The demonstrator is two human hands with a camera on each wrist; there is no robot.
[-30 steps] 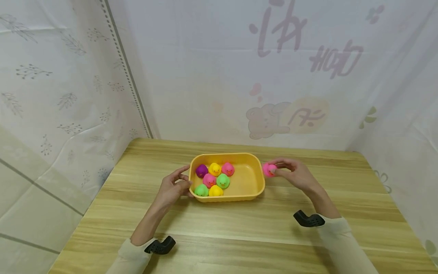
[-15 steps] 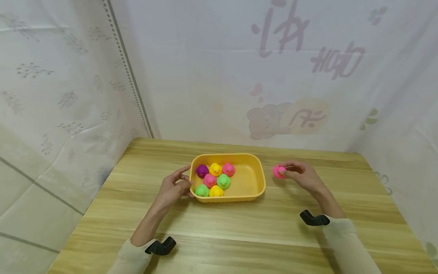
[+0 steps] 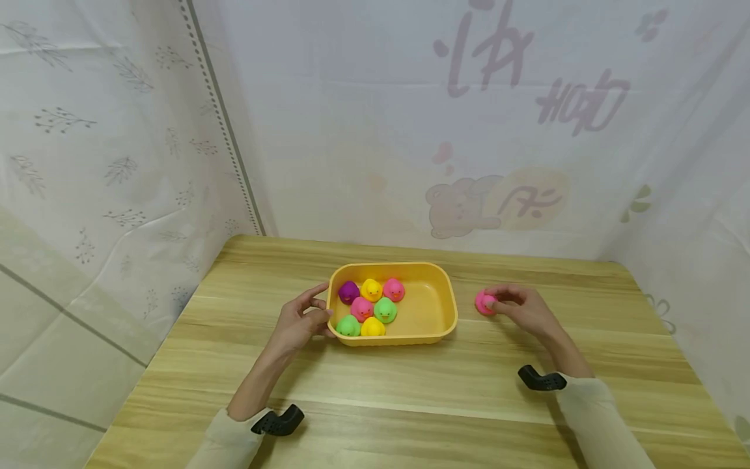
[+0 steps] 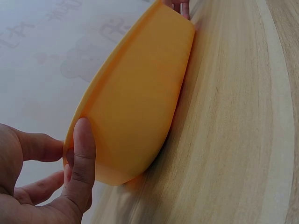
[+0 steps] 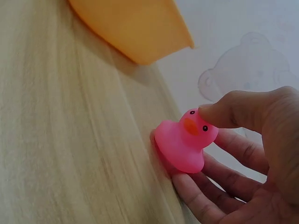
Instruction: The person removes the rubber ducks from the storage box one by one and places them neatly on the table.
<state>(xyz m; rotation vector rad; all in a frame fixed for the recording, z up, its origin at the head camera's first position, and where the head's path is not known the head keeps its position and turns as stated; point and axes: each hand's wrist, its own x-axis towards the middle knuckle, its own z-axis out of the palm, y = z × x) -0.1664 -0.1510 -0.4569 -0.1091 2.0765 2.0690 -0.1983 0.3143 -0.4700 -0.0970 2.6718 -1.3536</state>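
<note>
A yellow plastic basin [image 3: 424, 312] stands on the table with several small rubber ducks inside, gathered toward its left half: pink, green, yellow, and one purple duck [image 3: 349, 292]. My left hand [image 3: 297, 324] holds the basin's left end; in the left wrist view the thumb [image 4: 84, 147] lies along the outer wall and the other fingers reach the rim behind. To the right of the basin, my right hand [image 3: 527, 312] pinches a pink rubber duck [image 5: 184, 144] by its head, low at the tabletop. Whether the duck's base fully rests on the wood I cannot tell.
The wood-grain table [image 3: 375, 404] runs back to a printed white cloth [image 3: 363, 130], with more cloth at both sides. A black wrist mount [image 3: 278, 421] sits at the left sleeve and another black mount [image 3: 541, 378] at the right.
My right hand has carried the pink rubber duck from beside the basin's right rim further right and down to the tabletop. The left hand and the basin stay in place.
</note>
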